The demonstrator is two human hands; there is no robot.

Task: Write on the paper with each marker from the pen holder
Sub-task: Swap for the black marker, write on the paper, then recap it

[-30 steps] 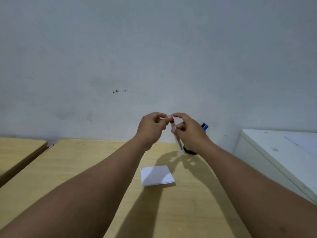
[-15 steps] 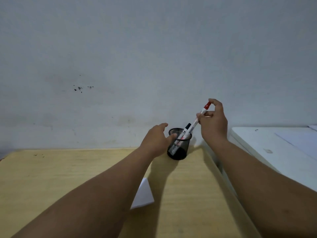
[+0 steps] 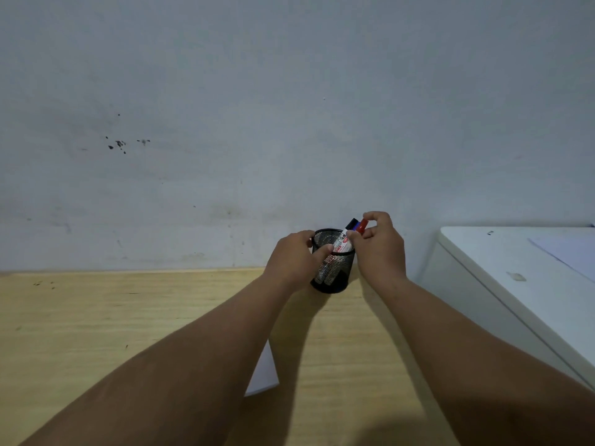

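A black mesh pen holder (image 3: 335,278) stands on the wooden table (image 3: 96,323) close to the wall. My left hand (image 3: 296,257) wraps its left side and steadies it. My right hand (image 3: 378,246) pinches the red-capped marker (image 3: 362,226) at its top; the marker's body sits inside the holder. Beside it in the holder lean a blue-capped marker (image 3: 355,224) and a black-capped one. The white paper (image 3: 264,373) lies nearer to me, mostly hidden under my left forearm.
A white cabinet or appliance (image 3: 515,284) stands right of the table, with a narrow gap between them. A grey wall (image 3: 289,107) rises directly behind the holder.
My right hand carried the red marker from in front of me over to the holder and lowered it in. The left hand moved off the marker and took hold of the holder.
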